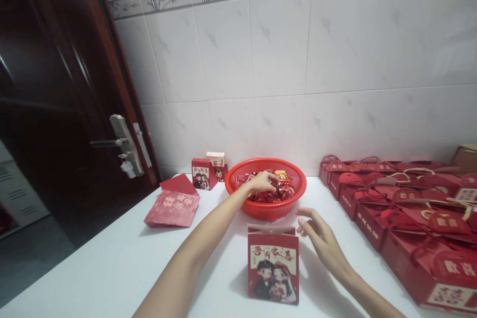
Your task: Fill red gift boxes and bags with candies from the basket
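Observation:
My left hand (264, 182) is inside a red plastic basket (238, 207), over a heap of red-wrapped candies (285, 193). Its fingers are bent and apart, with the tips among the wrappers. Nearer to me, a red gift box (273, 271) with a cartoon bride and groom on its front stands upright on the white table. The top of this box looks unsealed, with its flaps apart. Just right of the box's top edge, my right hand (316, 232) hovers with loosely curved, parted fingers and nothing in them.
Rows of red handled gift boxes (406, 208) fill the table's right side. At the left lie a pink-red bag (173, 207) and a red packet (181, 184). Two small boxes (202, 175) stand near the tiled wall (279, 59). A dark door (67, 74) is beyond the left edge.

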`<action>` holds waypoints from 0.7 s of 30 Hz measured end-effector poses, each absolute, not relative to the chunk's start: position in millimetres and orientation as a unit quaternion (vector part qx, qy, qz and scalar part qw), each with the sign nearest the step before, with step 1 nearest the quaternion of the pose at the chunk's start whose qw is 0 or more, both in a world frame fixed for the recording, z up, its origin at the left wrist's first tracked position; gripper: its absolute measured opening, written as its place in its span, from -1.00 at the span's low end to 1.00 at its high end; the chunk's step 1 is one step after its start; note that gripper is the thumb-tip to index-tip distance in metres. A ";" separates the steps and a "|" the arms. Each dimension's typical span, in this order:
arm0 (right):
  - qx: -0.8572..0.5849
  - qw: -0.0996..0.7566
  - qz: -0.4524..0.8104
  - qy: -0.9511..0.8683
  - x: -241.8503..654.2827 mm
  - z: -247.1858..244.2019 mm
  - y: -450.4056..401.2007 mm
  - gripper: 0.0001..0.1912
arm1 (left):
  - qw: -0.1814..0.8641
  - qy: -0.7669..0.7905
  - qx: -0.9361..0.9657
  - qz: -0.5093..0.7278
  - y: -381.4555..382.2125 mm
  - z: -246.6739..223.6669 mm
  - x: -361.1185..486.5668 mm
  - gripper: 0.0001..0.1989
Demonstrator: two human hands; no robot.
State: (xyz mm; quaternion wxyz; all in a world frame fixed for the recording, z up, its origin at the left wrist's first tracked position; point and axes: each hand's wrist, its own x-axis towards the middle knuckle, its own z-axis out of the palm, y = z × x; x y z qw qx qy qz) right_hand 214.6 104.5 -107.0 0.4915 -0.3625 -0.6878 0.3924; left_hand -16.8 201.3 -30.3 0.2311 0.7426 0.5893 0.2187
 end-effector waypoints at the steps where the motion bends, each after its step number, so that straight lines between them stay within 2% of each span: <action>1: -0.357 0.501 0.382 -0.690 211.6 -95.8 116.8 -0.59 | 0.233 0.579 0.740 0.250 201.0 -29.7 -21.5 -0.47; 5: -0.350 0.539 0.342 -0.686 184.0 -59.8 172.5 -0.61 | 0.270 0.546 0.705 0.362 196.4 -32.8 -38.0 -0.47; 10: -0.430 0.448 0.380 -0.686 140.7 -50.6 222.6 -0.60 | 0.292 0.505 0.698 0.416 191.5 -43.7 -37.4 -0.45; 15: -0.363 0.351 0.545 -0.670 132.1 -50.7 239.0 -0.56 | 0.259 0.508 0.730 0.378 189.7 -45.3 -33.4 -0.47; 21: -0.358 0.392 0.558 -0.638 138.4 -53.4 238.5 -0.52 | 0.291 0.500 0.695 0.427 184.5 -48.7 -29.7 -0.55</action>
